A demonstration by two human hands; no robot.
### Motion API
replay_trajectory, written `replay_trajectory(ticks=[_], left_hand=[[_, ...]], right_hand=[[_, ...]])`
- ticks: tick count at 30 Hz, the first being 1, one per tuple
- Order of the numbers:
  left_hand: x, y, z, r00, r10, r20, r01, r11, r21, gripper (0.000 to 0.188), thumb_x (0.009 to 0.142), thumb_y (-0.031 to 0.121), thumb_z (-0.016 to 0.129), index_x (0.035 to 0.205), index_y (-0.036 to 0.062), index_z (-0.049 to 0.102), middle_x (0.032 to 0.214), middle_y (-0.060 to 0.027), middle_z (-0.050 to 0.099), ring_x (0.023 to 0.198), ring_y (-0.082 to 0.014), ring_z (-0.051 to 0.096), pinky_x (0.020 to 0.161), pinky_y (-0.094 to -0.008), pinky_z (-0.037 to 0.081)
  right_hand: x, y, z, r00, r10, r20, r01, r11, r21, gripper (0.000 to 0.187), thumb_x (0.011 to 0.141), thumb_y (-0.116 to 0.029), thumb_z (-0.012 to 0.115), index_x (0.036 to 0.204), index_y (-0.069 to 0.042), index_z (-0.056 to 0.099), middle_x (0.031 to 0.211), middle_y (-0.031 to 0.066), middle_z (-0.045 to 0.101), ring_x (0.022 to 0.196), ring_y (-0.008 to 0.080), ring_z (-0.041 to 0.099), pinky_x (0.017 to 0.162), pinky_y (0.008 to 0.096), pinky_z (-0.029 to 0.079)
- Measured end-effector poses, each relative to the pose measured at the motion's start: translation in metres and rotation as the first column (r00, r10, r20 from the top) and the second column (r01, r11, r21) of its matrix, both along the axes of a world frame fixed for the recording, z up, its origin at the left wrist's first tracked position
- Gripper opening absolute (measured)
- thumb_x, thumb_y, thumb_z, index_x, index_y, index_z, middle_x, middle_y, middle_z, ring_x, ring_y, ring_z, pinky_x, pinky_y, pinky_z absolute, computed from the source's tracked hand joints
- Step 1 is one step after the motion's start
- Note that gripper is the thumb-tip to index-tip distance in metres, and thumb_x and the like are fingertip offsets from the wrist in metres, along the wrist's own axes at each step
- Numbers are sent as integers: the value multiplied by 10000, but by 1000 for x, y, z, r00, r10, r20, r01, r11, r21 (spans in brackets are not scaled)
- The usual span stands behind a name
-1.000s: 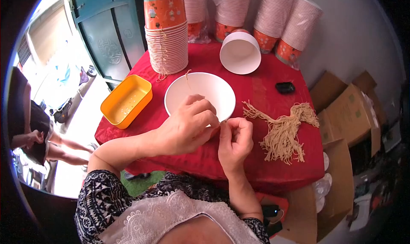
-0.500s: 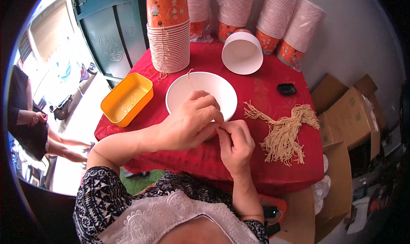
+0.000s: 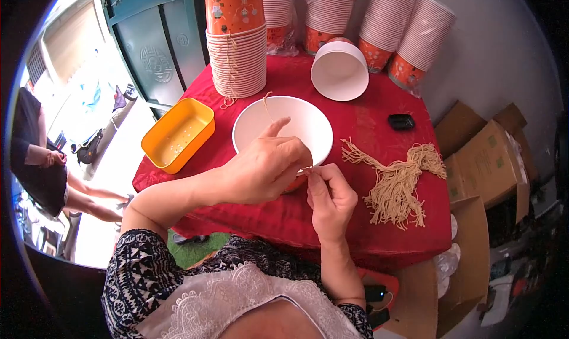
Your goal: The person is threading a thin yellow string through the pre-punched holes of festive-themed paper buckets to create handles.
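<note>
A paper bucket [image 3: 314, 119] with a white inside stands at the middle of the red-covered table. Over its far rim lies a thin beige string [image 3: 266, 103]. At the near rim my left hand [image 3: 267, 167] pinches a short piece of string, its index finger raised and pointing away. Right beside it, my right hand [image 3: 332, 199] has thumb and forefinger pressed together on the same string. Only a small bit of string shows between the fingertips; the bucket's near side is mostly hidden behind my hands.
A bundle of beige strings [image 3: 397, 188] lies at the right, near a black object [image 3: 401, 122]. Left stands a yellow tray [image 3: 204, 128] with white bits. Behind are a tall bucket stack [image 3: 237, 60], a tipped bucket [image 3: 341, 75] and wrapped stacks [image 3: 379, 24]. A person [image 3: 41, 155] stands far left.
My left index finger has lifted and straightened. The fingertips have drawn slightly apart, so a bit of string shows between them. The view has shifted slightly.
</note>
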State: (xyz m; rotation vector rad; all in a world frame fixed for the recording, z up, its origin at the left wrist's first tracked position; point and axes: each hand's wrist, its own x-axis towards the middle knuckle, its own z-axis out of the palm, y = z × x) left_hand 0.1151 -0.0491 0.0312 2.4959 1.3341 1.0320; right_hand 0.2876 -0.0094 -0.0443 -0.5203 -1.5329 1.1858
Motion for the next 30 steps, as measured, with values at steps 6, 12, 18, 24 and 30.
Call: replay_trajectory(ticks=[6,12,18,24,30], left_hand=[[6,-4,3,1000,-8,-3,8,997,73,161,805,21,659,929,64,566,884,-47,643,887,-254,653,1106,-646,249],[3,2,-4,995,-83,-49,91,976,198,169,778,26,707,866,75,571,869,-32,632,846,-210,651,1112,-632,269],[5,1,-8,995,15,-103,22,938,345,175,765,38,729,830,68,569,877,-34,627,817,-196,642,1113,-625,280],[6,-7,-12,989,90,-119,-28,897,442,173,760,33,735,819,72,577,917,-36,627,829,-185,641,1131,-631,238],[4,-11,-15,988,105,-116,-45,900,434,176,776,20,704,792,77,539,897,-37,611,818,-172,629,1146,-642,190]], right_hand=[[-5,2,-4,999,-35,-36,38,997,70,137,975,-103,599,882,-3,609,670,-58,474,530,2,377,455,177,272],[-3,3,-4,998,-53,-38,58,990,128,115,969,-98,608,905,-2,620,687,-57,489,529,4,375,456,177,273],[7,8,6,986,-160,40,145,954,263,55,927,-31,628,927,24,620,774,1,542,602,60,467,527,211,381],[7,15,3,928,-372,38,311,825,471,34,889,34,618,885,23,586,823,91,556,701,204,536,632,304,454],[6,22,2,892,-443,88,340,787,515,55,935,-19,575,920,-1,525,828,123,520,689,267,564,601,360,474]])
